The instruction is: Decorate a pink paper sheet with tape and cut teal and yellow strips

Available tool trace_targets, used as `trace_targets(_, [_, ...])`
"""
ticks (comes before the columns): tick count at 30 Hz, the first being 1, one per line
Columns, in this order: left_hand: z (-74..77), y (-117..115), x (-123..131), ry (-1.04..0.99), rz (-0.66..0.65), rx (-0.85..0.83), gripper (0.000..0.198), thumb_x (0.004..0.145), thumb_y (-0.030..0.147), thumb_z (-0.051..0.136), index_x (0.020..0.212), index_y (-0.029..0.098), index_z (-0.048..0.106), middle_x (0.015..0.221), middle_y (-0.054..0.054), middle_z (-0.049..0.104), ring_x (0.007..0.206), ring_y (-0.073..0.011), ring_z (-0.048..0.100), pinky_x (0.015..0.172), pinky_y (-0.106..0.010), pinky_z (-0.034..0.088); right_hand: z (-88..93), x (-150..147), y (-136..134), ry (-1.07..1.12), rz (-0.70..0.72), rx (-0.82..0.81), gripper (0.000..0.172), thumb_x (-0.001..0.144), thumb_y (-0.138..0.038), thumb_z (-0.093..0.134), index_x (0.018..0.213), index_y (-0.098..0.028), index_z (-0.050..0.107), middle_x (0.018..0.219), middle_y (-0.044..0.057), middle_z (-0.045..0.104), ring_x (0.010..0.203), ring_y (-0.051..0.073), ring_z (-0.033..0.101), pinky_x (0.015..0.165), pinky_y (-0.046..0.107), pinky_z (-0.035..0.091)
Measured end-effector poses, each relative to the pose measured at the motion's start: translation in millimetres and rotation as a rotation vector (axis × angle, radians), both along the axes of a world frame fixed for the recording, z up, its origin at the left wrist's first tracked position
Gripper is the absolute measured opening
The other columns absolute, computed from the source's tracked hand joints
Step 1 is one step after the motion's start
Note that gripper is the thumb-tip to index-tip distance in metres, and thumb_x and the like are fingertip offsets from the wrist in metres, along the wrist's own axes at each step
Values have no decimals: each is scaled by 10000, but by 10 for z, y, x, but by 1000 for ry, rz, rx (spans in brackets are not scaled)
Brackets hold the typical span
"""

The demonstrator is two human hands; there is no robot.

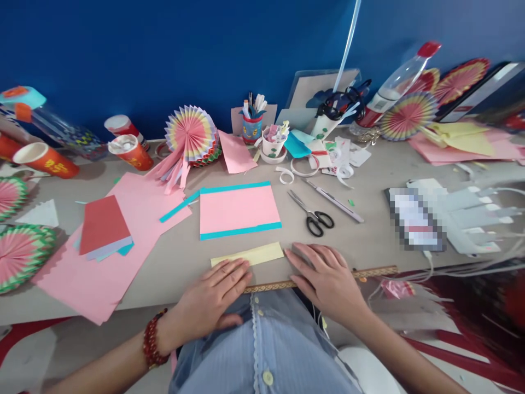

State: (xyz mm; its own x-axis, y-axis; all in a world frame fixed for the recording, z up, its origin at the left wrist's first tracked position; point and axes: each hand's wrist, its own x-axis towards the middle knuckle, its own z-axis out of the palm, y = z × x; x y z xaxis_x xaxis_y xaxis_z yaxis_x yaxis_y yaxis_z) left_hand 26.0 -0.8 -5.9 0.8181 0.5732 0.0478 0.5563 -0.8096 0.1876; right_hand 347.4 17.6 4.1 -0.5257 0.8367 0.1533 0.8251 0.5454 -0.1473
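Flat at the near edge of the table lies a pale yellow paper strip (pixel 262 254). My left hand (pixel 223 287) rests with extended fingers over the strip's left end. Just past its right end, my right hand (pixel 324 273) lies palm down on the table, fingers stretched out, holding nothing. Beyond the strip is a pink paper sheet (pixel 240 210) with blue bands along its top and bottom edges. Black-handled scissors (pixel 314 219) lie with blades apart to the right of that sheet, and a slim grey craft knife (pixel 336 201) lies beside them.
Large pink paper (pixel 131 230) and a red sheet (pixel 104 224) cover the left side. A folded paper fan (pixel 189 134), a pen cup (pixel 252 128) and a paper cup (pixel 274 141) stand at the back. A phone (pixel 416 219) with cables lies right. A bottle (pixel 394 87) leans behind.
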Motion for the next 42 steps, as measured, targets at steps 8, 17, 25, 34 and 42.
trace_targets(8, [-11,8,40,22,-6,18,829,948,697,382,1550,130,331,1598,-157,339,1483,-310,289,1198,-477,285,11,-370,56,92,173,21,505,964,-454,552,1407,-212,546,1402,101,586,1246,290,501,1029,452,419])
trace_targets(17, [-25,-100,-438,117,41,123,891,923,754,316,1567,138,290,1600,-126,344,1487,-278,299,1233,-448,178,-51,-415,116,59,166,24,503,950,-491,577,1380,-231,574,1313,77,649,1131,267,556,962,430,465])
trace_targets(25, [-9,-30,-586,119,34,94,854,949,710,353,1585,153,227,1593,-99,360,1490,-250,301,1249,-449,155,142,-496,643,213,165,102,251,1007,-326,503,1049,-212,722,1067,73,736,990,242,621,887,422,453])
trace_targets(34, [60,46,-651,65,74,51,802,956,657,428,1578,179,260,1559,-116,420,1454,-259,377,1223,-461,279,-24,-815,1576,90,305,-18,328,987,-326,553,1237,-148,671,1343,144,642,1247,280,582,1070,500,425])
trace_targets(42, [92,283,-636,121,135,86,804,970,665,384,1588,179,218,1620,-88,306,1483,-248,314,1245,-434,171,45,-924,1653,165,305,3,272,1002,-268,492,1149,-191,708,1284,98,678,1160,261,616,1015,448,452])
